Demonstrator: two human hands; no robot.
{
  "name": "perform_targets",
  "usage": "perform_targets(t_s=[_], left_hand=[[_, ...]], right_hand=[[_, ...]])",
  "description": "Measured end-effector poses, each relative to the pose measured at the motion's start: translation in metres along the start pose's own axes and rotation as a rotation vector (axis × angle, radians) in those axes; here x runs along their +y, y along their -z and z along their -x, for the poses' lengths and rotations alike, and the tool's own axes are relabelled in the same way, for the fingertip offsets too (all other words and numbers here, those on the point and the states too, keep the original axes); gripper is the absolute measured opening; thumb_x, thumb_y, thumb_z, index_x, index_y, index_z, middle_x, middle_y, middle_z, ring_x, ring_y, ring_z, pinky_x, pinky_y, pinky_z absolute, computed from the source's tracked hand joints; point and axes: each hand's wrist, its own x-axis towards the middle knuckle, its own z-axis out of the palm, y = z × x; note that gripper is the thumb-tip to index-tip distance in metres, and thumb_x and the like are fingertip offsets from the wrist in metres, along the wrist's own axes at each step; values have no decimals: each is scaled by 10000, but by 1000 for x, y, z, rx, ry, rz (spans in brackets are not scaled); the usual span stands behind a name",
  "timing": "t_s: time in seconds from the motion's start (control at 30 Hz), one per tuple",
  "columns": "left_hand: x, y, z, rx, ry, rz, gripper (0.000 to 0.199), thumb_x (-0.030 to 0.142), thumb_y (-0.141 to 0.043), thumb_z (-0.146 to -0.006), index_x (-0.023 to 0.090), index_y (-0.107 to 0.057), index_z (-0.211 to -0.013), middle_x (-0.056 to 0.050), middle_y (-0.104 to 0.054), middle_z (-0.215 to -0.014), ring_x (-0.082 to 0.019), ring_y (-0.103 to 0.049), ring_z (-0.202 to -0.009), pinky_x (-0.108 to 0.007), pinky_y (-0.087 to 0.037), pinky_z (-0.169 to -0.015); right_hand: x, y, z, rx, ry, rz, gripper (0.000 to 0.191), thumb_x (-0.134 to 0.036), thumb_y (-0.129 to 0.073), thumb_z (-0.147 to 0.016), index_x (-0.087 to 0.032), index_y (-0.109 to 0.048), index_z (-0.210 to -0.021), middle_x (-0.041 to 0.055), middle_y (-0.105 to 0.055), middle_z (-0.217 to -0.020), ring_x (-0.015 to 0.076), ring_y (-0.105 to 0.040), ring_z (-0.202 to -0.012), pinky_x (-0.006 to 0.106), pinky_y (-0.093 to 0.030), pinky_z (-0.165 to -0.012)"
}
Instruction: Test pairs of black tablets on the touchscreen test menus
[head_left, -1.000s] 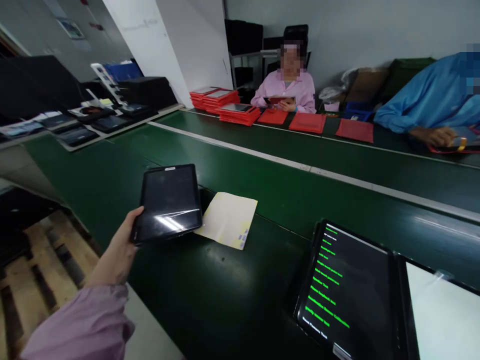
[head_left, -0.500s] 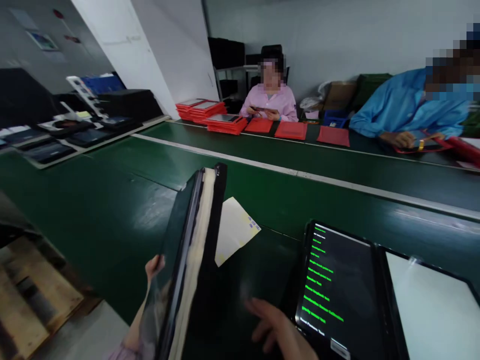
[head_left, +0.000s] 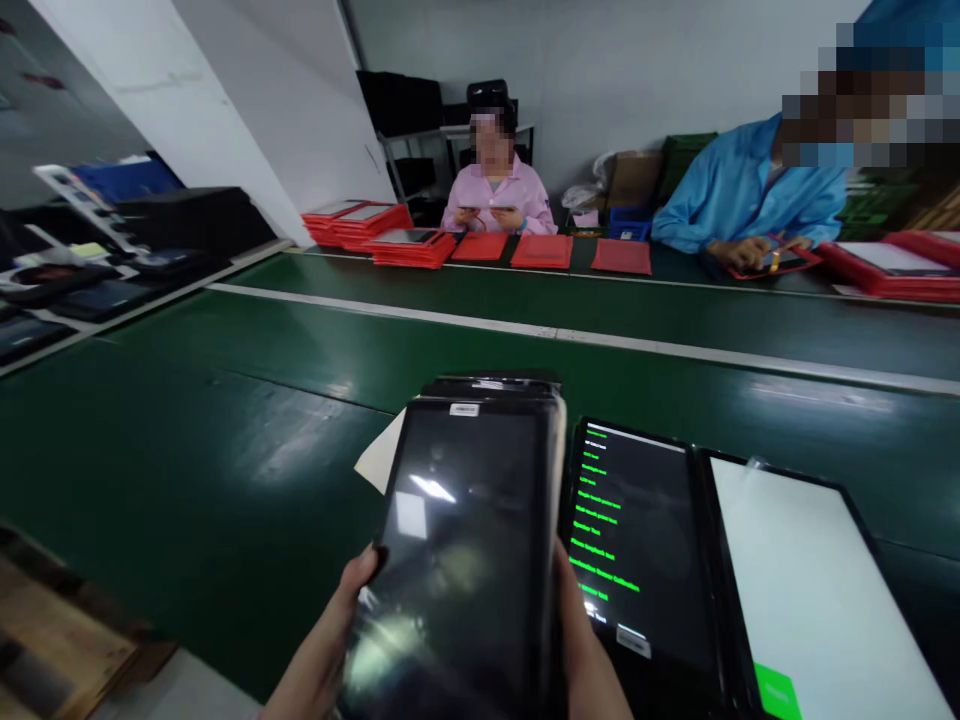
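Note:
My left hand (head_left: 330, 630) is closed on the left edge of a dark tablet (head_left: 465, 560), thumb at its rim. My right hand (head_left: 589, 640) grips its right side, fingers mostly hidden. The tablet's screen is dark and glossy, with a small white label at the top. A pale layer and a black piece show behind its far edge; I cannot tell what they are. A white sheet of paper (head_left: 381, 455) is partly covered by the tablet. To the right lies a tablet with green test lines (head_left: 645, 540), beside a white-screened tablet (head_left: 802, 560) with a green corner patch.
Across the green table (head_left: 225, 460), a person in pink (head_left: 499, 195) holds a flat device. Another in blue (head_left: 750, 190) works at the right. Red sleeves (head_left: 541, 252) line the far side. Dark devices (head_left: 105, 298) sit at the left, a wooden pallet (head_left: 60, 650) below.
The tablet has turned from edge-on to facing me and come between both hands. My right hand has moved from open over the table to its right side. The view has shifted right.

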Motion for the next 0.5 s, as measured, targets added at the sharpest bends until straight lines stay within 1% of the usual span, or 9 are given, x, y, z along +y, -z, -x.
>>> perform_targets(t_s=[0.07,0.13,0.23,0.27,0.3,0.37,0.4,0.43,0.5], left_hand=[[6,-9,9,-26,-22,-17,700,705,-986,-495,243,-856,-1003,-94,-851,-935,-433,-763,-1165,-464,-627,-1011],[14,-19,3,-102,-77,-59,858,849,-898,-494,252,-852,-1108,-118,-850,-1094,-446,-709,-1277,-474,-593,-1070],[32,-38,-39,-219,-268,-400,931,1011,-638,-620,226,-861,-1067,-185,-823,-1171,-470,-669,-1324,-534,-561,-1103],[40,-45,-59,-181,-380,-664,853,953,-583,-734,231,-851,-1101,-181,-795,-1274,-439,-638,-1377,-518,-507,-1169],[47,-51,-79,-48,-469,-947,813,920,-549,-761,249,-843,-1115,-169,-765,-1355,-426,-604,-1422,-530,-450,-1218],[59,-61,-114,122,-500,-1079,873,821,-650,-747,144,-776,-1285,-277,-572,-1589,-523,-317,-1604,-685,-189,-1299],[62,-63,-126,181,-498,-1125,925,789,-651,-765,80,-726,-1355,-338,-477,-1642,-560,-227,-1625,-740,-109,-1283],[64,-63,-135,209,-488,-1145,950,749,-651,-792,27,-675,-1409,-386,-413,-1660,-582,-177,-1629,-772,-76,-1264],[62,-55,-140,214,-475,-1206,897,668,-609,-865,4,-614,-1468,-406,-387,-1664,-580,-200,-1623,-781,-113,-1247]], right_hand=[[-4,7,-6,96,-55,-103,973,-645,-948,-698,-248,-631,-1529,113,-781,-1312,385,-675,-1348,485,-560,-1130],[-7,17,-7,212,-106,-189,891,-667,-944,-686,-239,-703,-1429,116,-804,-1256,377,-702,-1302,463,-581,-1098],[-12,37,0,358,-168,-327,821,-639,-997,-592,-189,-786,-1245,134,-833,-1135,406,-761,-1175,470,-634,-988],[-13,45,4,389,-175,-355,787,-622,-1008,-575,-175,-802,-1191,138,-838,-1100,412,-780,-1124,474,-649,-946],[-13,54,7,411,-178,-378,743,-605,-1012,-571,-169,-816,-1140,140,-842,-1065,413,-796,-1072,474,-662,-905],[-11,76,13,423,-173,-408,640,-588,-1001,-597,-178,-837,-1060,137,-847,-988,410,-817,-979,472,-682,-824],[-8,88,16,420,-165,-409,589,-591,-987,-621,-187,-846,-1026,133,-846,-939,406,-823,-937,469,-689,-785],[-4,101,17,423,-152,-400,542,-594,-975,-641,-196,-852,-988,124,-843,-885,397,-827,-896,458,-694,-749],[4,125,20,467,-95,-365,452,-578,-979,-646,-217,-852,-887,96,-827,-786,359,-826,-804,414,-696,-692]])
